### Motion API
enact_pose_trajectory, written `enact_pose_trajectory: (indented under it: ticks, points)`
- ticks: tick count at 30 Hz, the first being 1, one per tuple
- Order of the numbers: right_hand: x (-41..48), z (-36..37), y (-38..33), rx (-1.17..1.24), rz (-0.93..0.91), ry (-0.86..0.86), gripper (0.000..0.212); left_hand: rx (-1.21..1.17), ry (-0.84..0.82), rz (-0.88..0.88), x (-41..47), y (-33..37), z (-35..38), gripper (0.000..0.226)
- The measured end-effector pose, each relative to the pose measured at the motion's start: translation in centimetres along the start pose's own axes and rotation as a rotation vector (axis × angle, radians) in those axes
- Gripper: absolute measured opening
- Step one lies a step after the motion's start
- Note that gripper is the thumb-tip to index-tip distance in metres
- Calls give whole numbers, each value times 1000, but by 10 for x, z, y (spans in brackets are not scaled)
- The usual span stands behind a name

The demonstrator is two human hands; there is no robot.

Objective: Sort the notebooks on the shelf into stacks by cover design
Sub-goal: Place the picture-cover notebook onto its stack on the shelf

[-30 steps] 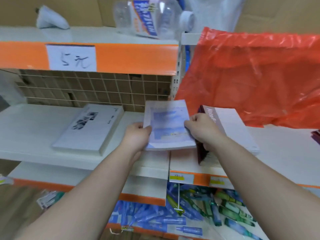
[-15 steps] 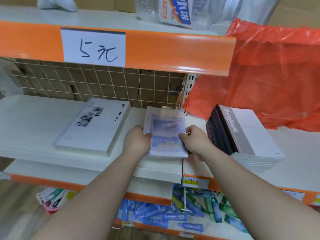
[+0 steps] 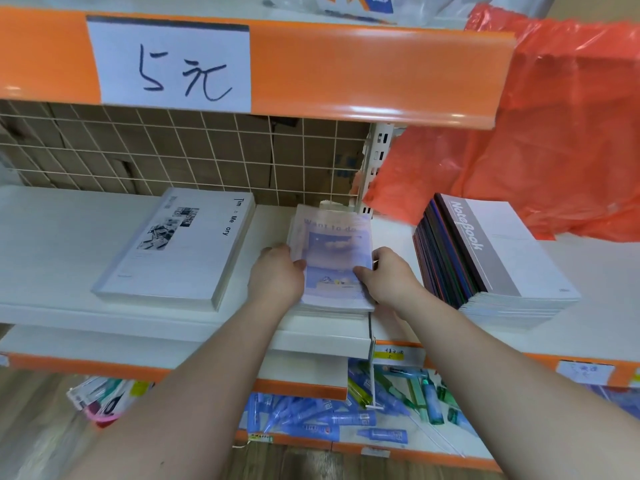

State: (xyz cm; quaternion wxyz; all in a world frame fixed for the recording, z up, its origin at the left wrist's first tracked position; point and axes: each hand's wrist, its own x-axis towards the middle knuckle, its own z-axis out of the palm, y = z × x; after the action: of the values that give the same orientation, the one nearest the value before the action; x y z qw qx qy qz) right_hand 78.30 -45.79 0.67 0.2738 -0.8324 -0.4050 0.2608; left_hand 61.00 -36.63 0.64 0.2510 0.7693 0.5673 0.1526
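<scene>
Two bare forearms reach up from the bottom edge, over a lower shelf strewn with glossy blue and green tubes. On the smooth white shelf board above, the left hand and right hand grasp opposite sides of a thin, soft-covered lilac notebook stack. Thumbs lie on its top cover and fingers curl down its edges. It lies flat mid-shelf.

Near on the left lies a thick white notebook stack with a black-and-white photo on its cover. To the right is a grey-and-white notebook stack, its dark spines fanned out. A crinkled orange plastic bag hides the far right. Behind, a cream wire grid fronts brown cardboard. Overhead, a glossy orange shelf lip bears a handwritten paper sign.
</scene>
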Motion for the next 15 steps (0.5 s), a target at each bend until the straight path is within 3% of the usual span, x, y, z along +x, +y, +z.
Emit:
enact_pose_trajectory:
  ticks: [15]
  points:
    - [0, 10, 0, -103, -22, 28, 46, 11, 39, -30, -5, -6, 8, 24]
